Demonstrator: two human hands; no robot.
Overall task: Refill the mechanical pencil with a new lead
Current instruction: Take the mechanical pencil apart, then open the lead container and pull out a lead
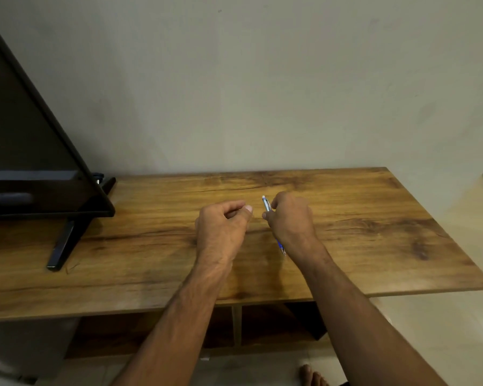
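My right hand [290, 221] is closed around a mechanical pencil [266, 204] with a silver upper barrel, a white end cap and a blue lower part. Its blue tip pokes out below the wrist, and the hand hides the middle of the barrel. Just left of it, my left hand [221, 227] hovers over the wooden table [374, 218] with thumb and forefinger pinched together. Whether anything thin sits in that pinch is too small to tell. A narrow gap separates the two hands.
A black flat screen [34, 151] on a black stand leg [64, 243] fills the left end of the table. A plain wall rises behind the table. Open shelf compartments [262, 324] lie under the tabletop. Bare toes show on the tiled floor at the bottom.
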